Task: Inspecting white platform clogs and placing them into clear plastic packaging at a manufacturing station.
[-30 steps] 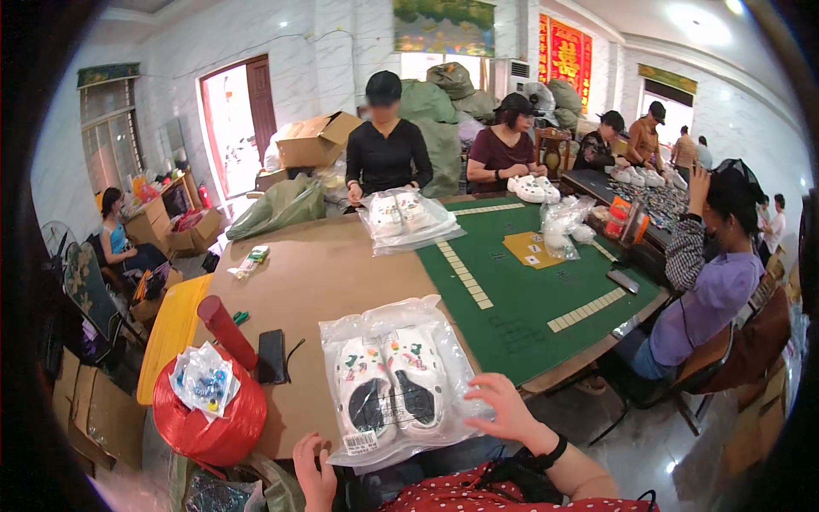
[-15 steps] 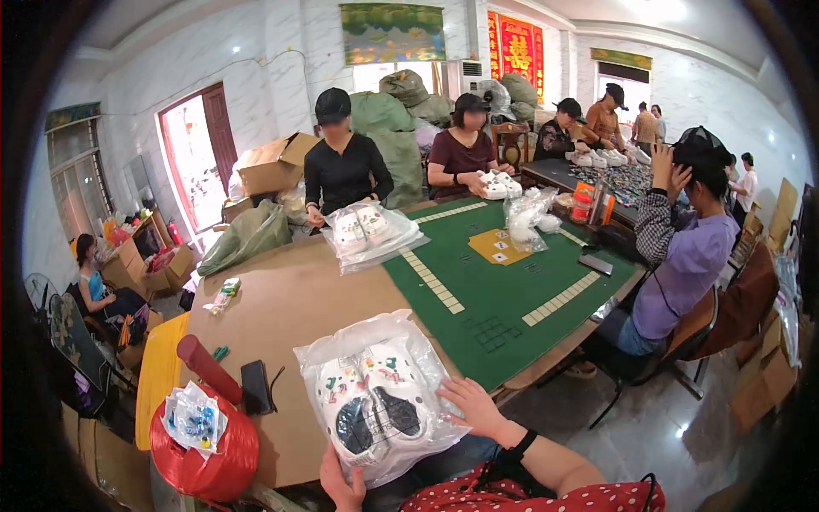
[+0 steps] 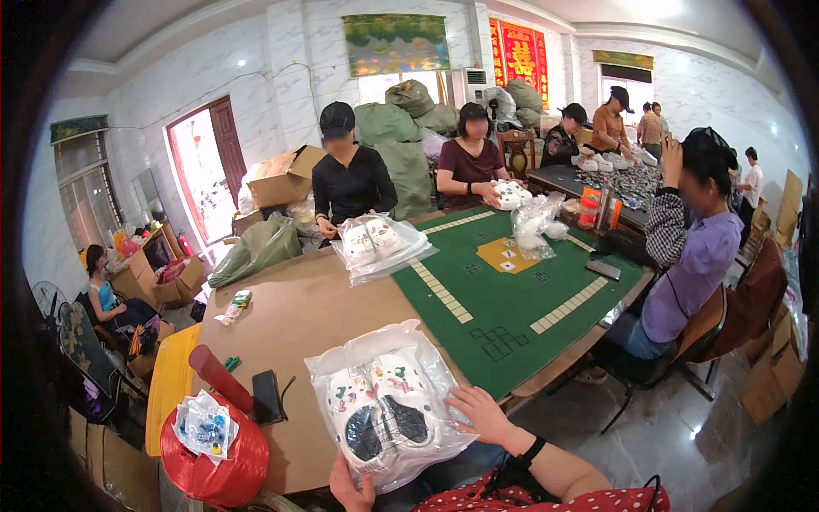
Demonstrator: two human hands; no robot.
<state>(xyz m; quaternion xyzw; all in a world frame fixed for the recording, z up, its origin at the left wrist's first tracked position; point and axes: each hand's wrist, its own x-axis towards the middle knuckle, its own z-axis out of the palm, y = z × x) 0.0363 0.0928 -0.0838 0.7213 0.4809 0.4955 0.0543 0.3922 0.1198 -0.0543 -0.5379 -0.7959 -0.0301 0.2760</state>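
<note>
A clear plastic bag (image 3: 328,365) with a pair of white clogs (image 3: 394,380) inside lies at the table's near edge, in front of me. The clogs have colourful charms on their tops, and their dark openings face me. My left hand (image 3: 351,485) grips the bag's near left corner, thumb on top. Along its right side, my right hand (image 3: 479,415) holds the plastic with its fingers laid over the edge; its thumb is partly hidden.
To the left stand a roll of red plastic twine (image 3: 213,469) topped by a small bag of charms (image 3: 205,427), a dark red tube (image 3: 220,378) and a black phone (image 3: 268,397). A green mat (image 3: 478,294) covers the table's right half. Co-workers sit around it, near more bagged clogs (image 3: 380,241).
The view has shifted slightly, so the whole scene sits a little lower and further right. Both my hands keep their hold on the bag. The far co-worker's clogs have turned somewhat.
</note>
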